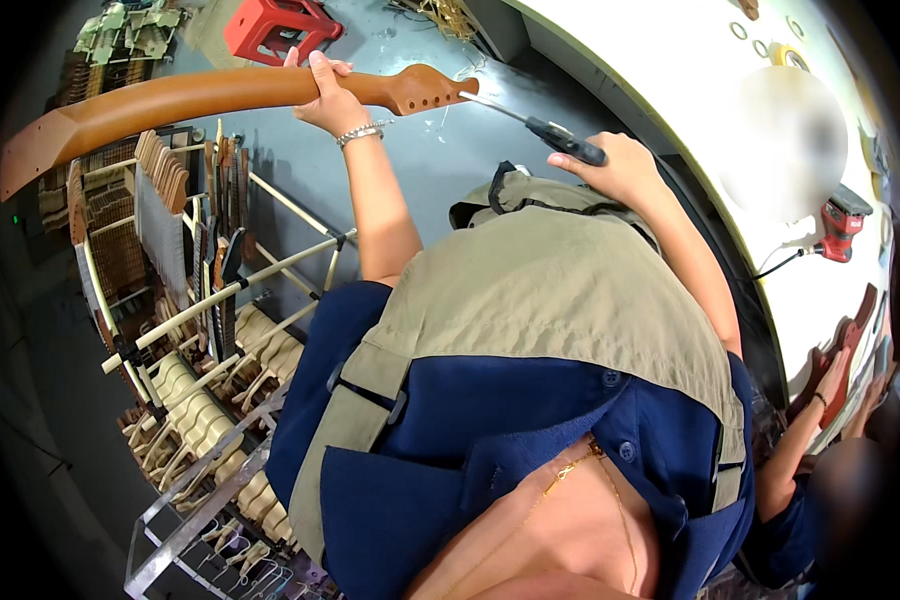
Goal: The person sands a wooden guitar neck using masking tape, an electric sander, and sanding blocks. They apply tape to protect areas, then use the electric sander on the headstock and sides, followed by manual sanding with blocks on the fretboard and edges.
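Observation:
My left hand (332, 104) is closed round a brown wooden guitar neck (185, 92) just below its headstock. The neck lies nearly level across the upper left, its wide heel end at the far left. A row of small holes shows in the headstock (425, 90) at its right end. In my right hand (618, 168) is a black air blow gun (565, 141) with a slim metal nozzle. The nozzle tip is at the end of the headstock; whether it touches I cannot tell.
Racks (232, 290) of guitar necks stand on my left. A red plastic stool (282, 30) is on the grey floor ahead. Along my right runs a white workbench (660, 70) with a red sander (842, 225) and tape rolls. Another person's hand (832, 378) is on a reddish wooden piece at the lower right.

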